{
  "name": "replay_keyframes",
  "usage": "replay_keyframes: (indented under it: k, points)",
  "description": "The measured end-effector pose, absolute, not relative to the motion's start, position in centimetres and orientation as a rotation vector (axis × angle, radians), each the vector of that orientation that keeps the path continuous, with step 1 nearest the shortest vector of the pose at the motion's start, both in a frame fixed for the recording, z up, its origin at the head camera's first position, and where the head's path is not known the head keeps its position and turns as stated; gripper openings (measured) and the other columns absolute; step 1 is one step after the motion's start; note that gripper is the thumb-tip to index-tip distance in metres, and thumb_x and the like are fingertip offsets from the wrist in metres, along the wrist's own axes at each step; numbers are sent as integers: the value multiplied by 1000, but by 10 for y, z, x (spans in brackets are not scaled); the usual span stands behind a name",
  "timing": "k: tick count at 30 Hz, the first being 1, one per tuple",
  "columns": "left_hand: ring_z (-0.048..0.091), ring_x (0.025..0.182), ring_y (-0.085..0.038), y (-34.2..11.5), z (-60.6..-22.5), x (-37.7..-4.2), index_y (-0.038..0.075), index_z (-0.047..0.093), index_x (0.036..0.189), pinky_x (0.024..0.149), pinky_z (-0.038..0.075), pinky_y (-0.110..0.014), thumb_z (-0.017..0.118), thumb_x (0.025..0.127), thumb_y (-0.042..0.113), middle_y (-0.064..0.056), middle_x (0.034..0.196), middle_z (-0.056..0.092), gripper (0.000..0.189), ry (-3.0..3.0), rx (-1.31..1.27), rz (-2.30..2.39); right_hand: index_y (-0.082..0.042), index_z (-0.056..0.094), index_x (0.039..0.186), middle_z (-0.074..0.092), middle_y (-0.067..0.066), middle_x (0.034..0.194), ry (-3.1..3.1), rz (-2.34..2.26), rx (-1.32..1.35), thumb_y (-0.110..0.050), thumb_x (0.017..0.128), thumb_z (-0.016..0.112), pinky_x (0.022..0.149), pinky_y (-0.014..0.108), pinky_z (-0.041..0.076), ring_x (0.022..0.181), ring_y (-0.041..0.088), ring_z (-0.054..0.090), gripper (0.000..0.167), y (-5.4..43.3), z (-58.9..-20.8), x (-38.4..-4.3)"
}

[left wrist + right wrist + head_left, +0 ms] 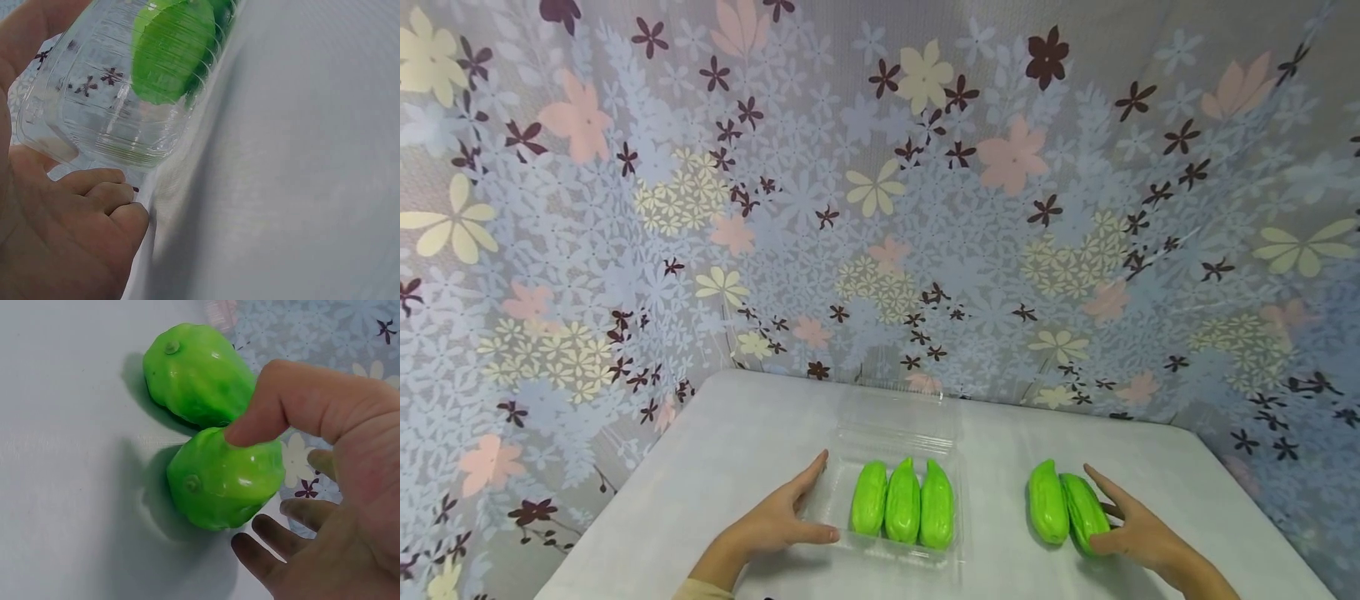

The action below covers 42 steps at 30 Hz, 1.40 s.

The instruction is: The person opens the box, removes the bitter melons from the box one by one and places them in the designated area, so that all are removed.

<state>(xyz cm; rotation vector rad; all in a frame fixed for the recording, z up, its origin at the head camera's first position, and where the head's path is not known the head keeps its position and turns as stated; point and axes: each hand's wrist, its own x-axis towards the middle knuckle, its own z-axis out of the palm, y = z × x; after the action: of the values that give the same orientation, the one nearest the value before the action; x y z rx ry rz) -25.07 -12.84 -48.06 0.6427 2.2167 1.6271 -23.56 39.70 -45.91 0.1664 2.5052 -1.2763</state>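
A clear plastic clamshell box (901, 546) lies with its lid folded back, holding three glossy green gourd-shaped pieces (903, 502) side by side. My left hand (778, 517) grips the box's left end, thumb at the front corner and a finger at the back one. In the left wrist view, the box wall (94, 125) sits between thumb and fingers. To the right, two more green gourd-shaped pieces lie on the table, a left one (1048, 502) and a right one (1084, 514). My right hand (1138, 529) is around the right one, thumb touching it, fingers spread beside it.
A white cloth-covered table (1000, 575) carries everything. The box's transparent lid (895, 412) extends toward the back edge. Behind and beside the table hangs a flower-patterned curtain (880, 208).
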Motion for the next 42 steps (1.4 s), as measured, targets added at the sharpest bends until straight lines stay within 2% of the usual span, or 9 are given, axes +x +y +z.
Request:
replay_keyframes:
  k: [4, 10, 15, 22, 31, 37, 42]
  points:
    - [2, 151, -35, -129, -481, -251, 6, 8, 162, 120, 12, -52, 85, 83, 21, -16, 167, 5, 112, 2217, 669, 1631, -3, -5, 160, -3, 40, 157, 2553, -1243, 190, -9, 78, 78, 104, 75, 31, 135, 68, 9, 117, 399, -455, -232]
    - [2, 152, -34, -129, -481, -251, 6, 8, 162, 120, 13, -50, 86, 83, 21, -14, 167, 5, 112, 2214, 657, 1628, -8, -11, 160, -12, 38, 157, 2628, -1252, 193, -28, 88, 79, 99, 76, 35, 136, 67, 8, 118, 397, -438, -227]
    - [3, 152, -35, -129, -481, -252, 7, 9, 162, 120, 13, -51, 86, 82, 22, -14, 167, 5, 113, 2226, 641, 1622, -14, -15, 160, -16, 31, 161, 2723, -1287, 131, -36, 88, 79, 102, 77, 31, 137, 66, 9, 121, 386, -415, -224]
    - [4, 152, -35, -127, -479, -251, 7, 9, 162, 121, 14, -50, 86, 81, 21, -14, 167, 6, 113, 2225, 628, 1626, -12, -4, 163, -4, 33, 162, 2854, -1311, -28, -35, 82, 85, 105, 75, 29, 138, 64, 15, 122, 347, -394, -222]
    - [3, 152, -34, -130, -481, -251, 8, 9, 162, 121, 14, -51, 87, 81, 21, -14, 167, 6, 113, 2222, 627, 1624, -12, 13, 163, 14, 26, 163, 2886, -1432, -254, -32, 78, 89, 103, 67, 41, 140, 54, 28, 115, 278, -377, -226]
    - [5, 152, -35, -129, -479, -251, 8, 11, 162, 120, 15, -51, 86, 81, 21, -14, 167, 8, 112, 2237, 623, 1623, -18, 26, 160, 27, 22, 159, 2647, -1630, -361, -20, 76, 91, 101, 57, 49, 135, 47, 41, 106, 224, -384, -230]
    - [6, 152, -37, -127, -477, -250, 7, 11, 162, 120, 15, -52, 87, 80, 20, -15, 167, 7, 112, 2231, 621, 1632, -22, 31, 159, 29, 20, 158, 2432, -1705, -420, -13, 75, 91, 100, 55, 50, 134, 45, 43, 104, 181, -396, -235]
